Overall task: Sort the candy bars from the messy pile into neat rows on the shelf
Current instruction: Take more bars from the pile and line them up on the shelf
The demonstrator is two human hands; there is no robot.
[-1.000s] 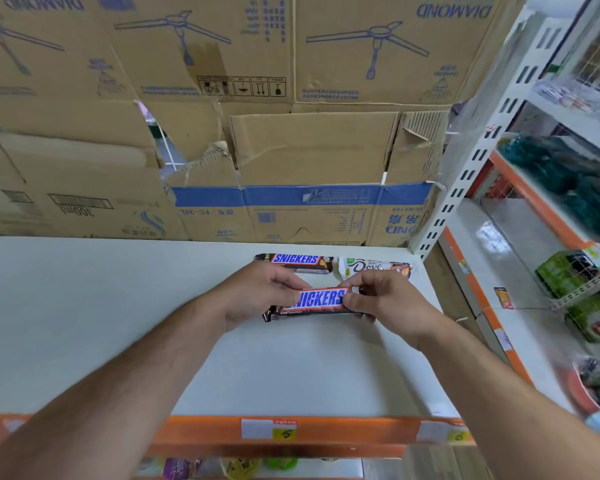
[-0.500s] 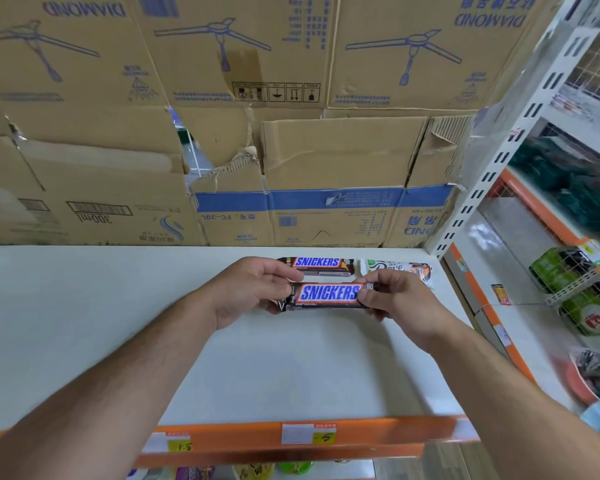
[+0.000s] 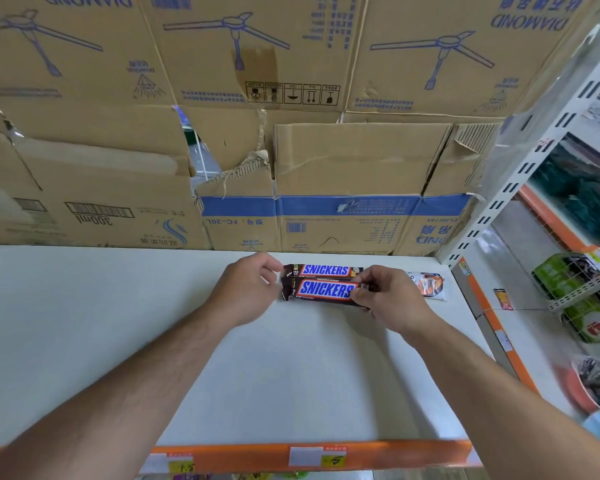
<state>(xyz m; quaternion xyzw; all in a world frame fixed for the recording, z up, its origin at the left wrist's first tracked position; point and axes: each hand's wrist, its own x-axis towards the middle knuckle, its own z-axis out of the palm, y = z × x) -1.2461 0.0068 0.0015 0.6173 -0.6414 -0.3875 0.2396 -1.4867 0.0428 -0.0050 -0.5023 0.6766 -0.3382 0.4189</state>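
Two hands set a Snickers bar into a row at the far right of a white shelf point(image 3: 291, 375).

The near Snickers bar point(image 3: 326, 289) lies flat with its long axis running left to right, and its blue logo faces up on a glossy brown wrapper. It sits parallel to the far Snickers bar point(image 3: 326, 270), just in front of it, with their long edges touching or almost so. The right hand point(image 3: 387, 299) pinches the near bar's right end between thumb and fingertips, so the bar stretches leftward from that grip. The left hand point(image 3: 250, 289) is at the bar's left end with its fingers loosely curled and blurred; whether it holds or touches the wrapper cannot be told. A white-wrapped candy bar point(image 3: 430, 285) lies just right of the right hand, partly hidden. The two bars' left ends look level, so release probably comes next.
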